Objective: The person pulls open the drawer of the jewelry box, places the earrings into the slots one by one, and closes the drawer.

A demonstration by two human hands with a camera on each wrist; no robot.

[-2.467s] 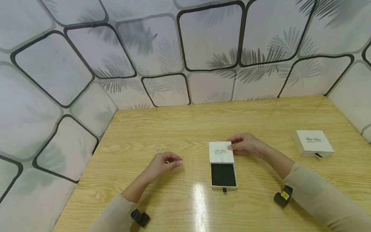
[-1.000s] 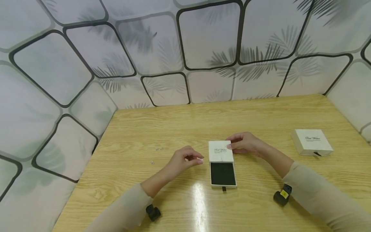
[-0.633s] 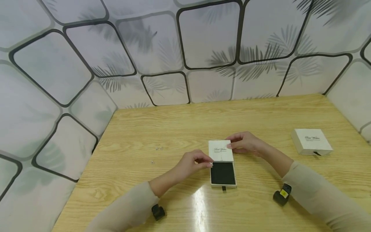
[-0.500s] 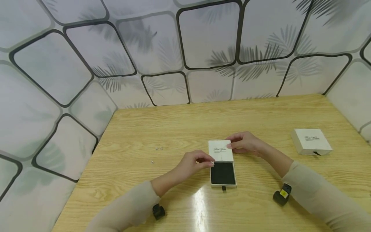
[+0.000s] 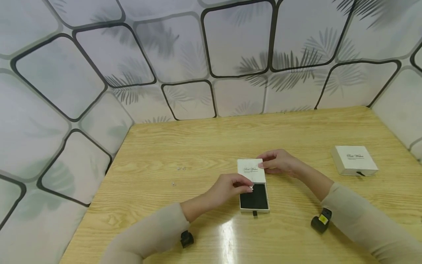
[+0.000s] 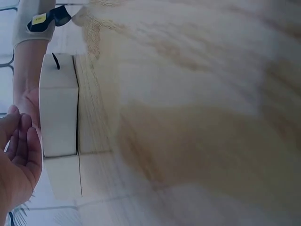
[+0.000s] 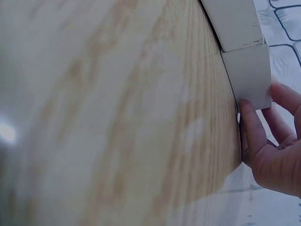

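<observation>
My left hand [image 5: 226,189] pinches a tiny silver piece that looks like an earring [image 5: 251,187] between thumb and forefinger, over the black pad [image 5: 255,201] of a pulled-out drawer. That drawer belongs to a small white jewelry box [image 5: 248,164] with "Best Wishes" printed on its sleeve. At the sleeve's right rear corner, my right hand [image 5: 280,161] grips the box, thumb on top. The right wrist view shows its fingers [image 7: 254,125] against the box's side. In the left wrist view the curled left fingers [image 6: 34,150] hide the silver piece, beside the box [image 6: 59,117].
Several tiny silver pieces [image 5: 184,168] lie on the wooden table [image 5: 148,146] to the left, one of them [image 5: 173,184] nearer me. A second white box [image 5: 356,160], its drawer pushed in, stands at the right. A patterned cloth wall [image 5: 240,95] borders the table's back.
My left hand has moved right from the tabletop to above the drawer's black pad, carrying the silver piece. The right hand keeps its hold on the box.
</observation>
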